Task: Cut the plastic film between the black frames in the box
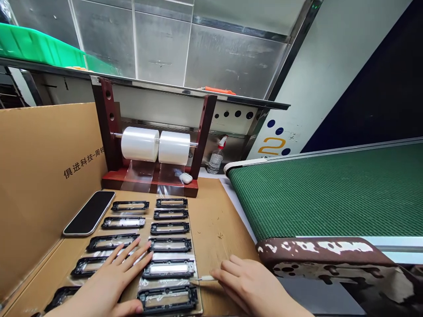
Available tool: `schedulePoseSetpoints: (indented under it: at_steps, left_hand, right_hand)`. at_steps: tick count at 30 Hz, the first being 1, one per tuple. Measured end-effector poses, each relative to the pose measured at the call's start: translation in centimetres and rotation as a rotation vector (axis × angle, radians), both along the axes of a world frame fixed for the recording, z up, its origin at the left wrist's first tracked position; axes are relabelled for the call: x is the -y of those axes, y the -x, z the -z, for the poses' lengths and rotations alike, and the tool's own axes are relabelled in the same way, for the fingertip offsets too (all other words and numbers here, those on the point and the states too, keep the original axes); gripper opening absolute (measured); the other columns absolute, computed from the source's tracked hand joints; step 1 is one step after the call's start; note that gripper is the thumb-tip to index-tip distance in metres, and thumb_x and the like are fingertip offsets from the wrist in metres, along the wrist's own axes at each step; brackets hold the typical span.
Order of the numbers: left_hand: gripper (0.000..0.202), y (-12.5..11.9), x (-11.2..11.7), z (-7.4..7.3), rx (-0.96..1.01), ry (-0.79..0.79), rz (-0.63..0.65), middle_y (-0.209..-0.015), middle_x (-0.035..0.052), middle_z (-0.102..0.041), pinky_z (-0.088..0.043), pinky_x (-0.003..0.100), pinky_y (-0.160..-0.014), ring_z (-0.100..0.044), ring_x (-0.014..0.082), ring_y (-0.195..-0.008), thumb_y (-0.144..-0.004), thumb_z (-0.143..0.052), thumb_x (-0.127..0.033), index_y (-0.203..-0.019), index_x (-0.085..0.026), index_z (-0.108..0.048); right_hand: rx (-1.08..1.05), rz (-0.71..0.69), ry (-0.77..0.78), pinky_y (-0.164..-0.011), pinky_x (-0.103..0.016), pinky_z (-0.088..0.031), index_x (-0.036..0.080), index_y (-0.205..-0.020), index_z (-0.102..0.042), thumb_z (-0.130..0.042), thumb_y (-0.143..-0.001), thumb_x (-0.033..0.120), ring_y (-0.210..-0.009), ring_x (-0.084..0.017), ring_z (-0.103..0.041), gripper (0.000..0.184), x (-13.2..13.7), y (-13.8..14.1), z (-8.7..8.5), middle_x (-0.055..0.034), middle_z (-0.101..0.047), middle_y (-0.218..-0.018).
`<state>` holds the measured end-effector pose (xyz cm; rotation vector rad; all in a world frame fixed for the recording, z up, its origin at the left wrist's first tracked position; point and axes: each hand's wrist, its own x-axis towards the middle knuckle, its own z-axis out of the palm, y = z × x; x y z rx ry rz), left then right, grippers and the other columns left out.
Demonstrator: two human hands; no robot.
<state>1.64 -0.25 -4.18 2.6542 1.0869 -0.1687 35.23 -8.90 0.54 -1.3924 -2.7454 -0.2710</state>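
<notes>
- Cardboard box wall (pixel 39 176), far left: stands upright beside the work board and bears printed characters.
- Phone (pixel 89 213): lies face up, screen dark, at the board's upper left, just beside the left column of frames.
- Black plastic frames (pixel 168 268): two columns laid on strips of clear film (pixel 172 256) that run down from the dispenser. The frames lie flat, close together, long sides parallel.
- Left hand (pixel 110 281): open, fingers spread, palm down, pressing on the film between the lower frames of the left column; it grips nothing.
- Film dispenser (pixel 152 145): a dark red stand with two clear rolls side by side on one rod, at the head of the board.
- Small white tool (pixel 206 278): a slim blade-like piece held at the right edge of the film, just beside the second-lowest right frame.
- Right hand (pixel 251 286): fingers curled, pinching that tool.
- Spray bottle (pixel 216 158) and green conveyor belt (pixel 330 193): to the right, well apart from both hands.
- Risk, as judged: if the left hand eases off, the film could slide and pull the frames out of line; the tool's tip lies near the left fingertips and could nick them or scratch a frame.
</notes>
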Motion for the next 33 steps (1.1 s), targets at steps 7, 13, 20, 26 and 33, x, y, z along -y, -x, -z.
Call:
schedulePoseSetpoints:
  at_steps: [7, 13, 20, 26, 33]
  left_hand:
    - [0.071, -0.1, -1.3, 0.0, 0.108, -0.084, -0.004, -0.151, -0.0018, -0.011, -0.017, 0.06, -0.109, -0.007, 0.0308, -0.138, -0.089, -0.04, -0.066, -0.146, -0.035, -0.011]
    - [0.067, -1.1, -3.9, -1.3, 0.057, -0.119, 0.014, -0.151, -0.0008, -0.016, -0.018, 0.061, -0.109, -0.01, 0.0346, -0.138, -0.087, -0.046, -0.067, -0.142, -0.032, -0.032]
    - [0.074, -1.2, -4.3, -1.0, 0.09, -0.104, 0.008, -0.15, 0.002, -0.02, -0.02, 0.063, -0.108, -0.013, 0.036, -0.138, -0.081, -0.047, -0.075, -0.141, -0.034, -0.032]
    - [0.074, -1.2, -4.2, -1.1, 0.074, -0.079, -0.002, -0.151, 0.001, -0.017, -0.019, 0.062, -0.109, -0.012, 0.0342, -0.138, -0.082, -0.045, -0.075, -0.141, -0.034, -0.029]
    - [0.076, -1.4, -4.1, -1.7, 0.035, -0.051, -0.016, -0.151, -0.0016, -0.014, -0.018, 0.06, -0.11, -0.008, 0.0309, -0.139, -0.081, -0.041, -0.077, -0.142, -0.033, -0.027]
  right_hand:
    - [-0.061, 0.048, -0.04, -0.053, -0.03, -0.034, 0.022, -0.099, -0.06, -0.063, -0.087, 0.01, -0.067, -0.019, -0.054, 0.018, 0.3, -0.4, -1.7, 0.0008, -0.059, -0.079]
    - [-0.166, 0.022, -0.105, -0.053, -0.03, -0.034, 0.025, -0.11, -0.059, -0.065, -0.087, 0.015, -0.068, -0.019, -0.053, 0.025, -3.2, 4.1, -0.1, 0.0007, -0.059, -0.08]
    - [-0.112, -0.035, -0.08, -0.051, -0.028, -0.036, 0.027, -0.103, -0.062, -0.063, -0.09, 0.025, -0.069, -0.017, -0.054, 0.012, -7.3, 8.2, 1.9, 0.0025, -0.059, -0.078]
    - [-0.072, -0.054, 0.016, -0.053, -0.027, -0.038, 0.027, -0.104, -0.062, -0.061, -0.091, 0.025, -0.074, -0.017, -0.056, 0.013, -7.9, 8.2, 1.7, 0.0025, -0.061, -0.082]
    - [-0.006, -0.047, 0.114, -0.053, -0.025, -0.039, 0.026, -0.106, -0.06, -0.059, -0.093, 0.024, -0.08, -0.018, -0.057, 0.014, -7.7, 7.0, 0.7, 0.0026, -0.063, -0.088]
